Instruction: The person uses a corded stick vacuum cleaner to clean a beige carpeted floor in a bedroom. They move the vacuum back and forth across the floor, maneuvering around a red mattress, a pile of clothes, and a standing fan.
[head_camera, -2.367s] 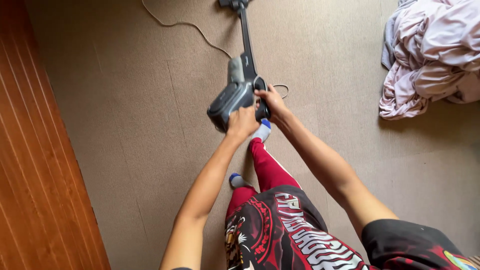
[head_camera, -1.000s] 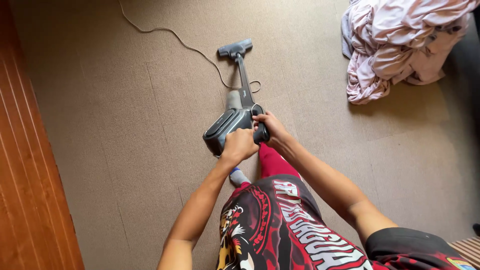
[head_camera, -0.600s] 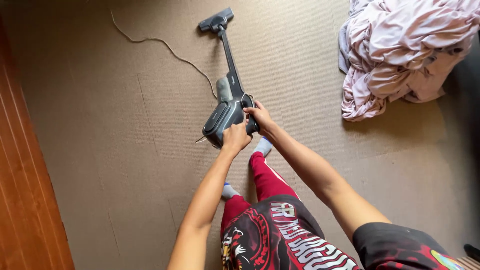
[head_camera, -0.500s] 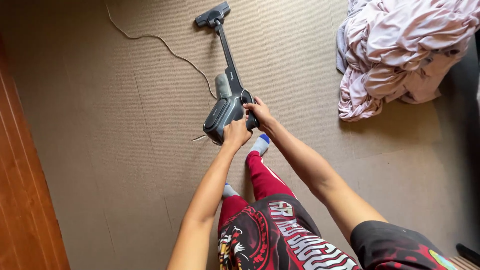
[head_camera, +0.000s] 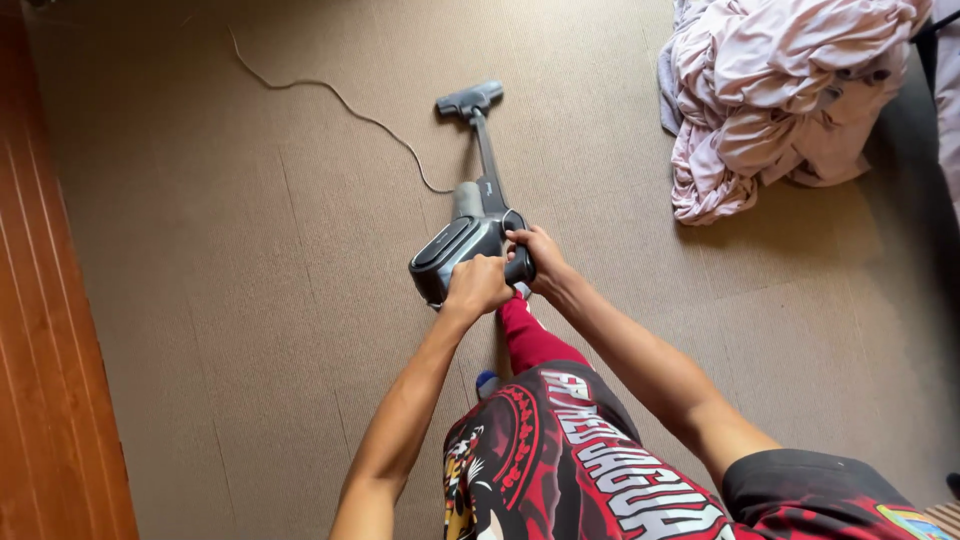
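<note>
A grey stick vacuum cleaner (head_camera: 462, 238) stretches out in front of me over a beige carpet (head_camera: 230, 300). Its floor head (head_camera: 468, 99) rests on the carpet farther ahead. My left hand (head_camera: 478, 285) grips the rear of the vacuum's body. My right hand (head_camera: 535, 258) is wrapped around its black handle, just right of the left hand. Below my arms I see my red trouser leg (head_camera: 530, 340) and patterned red and black shorts.
A thin cord (head_camera: 330, 95) snakes over the carpet from the top left toward the vacuum. A heap of pink and white bedding (head_camera: 790, 90) lies at the top right. A strip of red-brown wooden floor (head_camera: 50, 350) runs along the left edge.
The vacuum's floor head has come back toward me along the carpet, and my view has shifted, so the bedding sits farther left. Both hands keep their hold.
</note>
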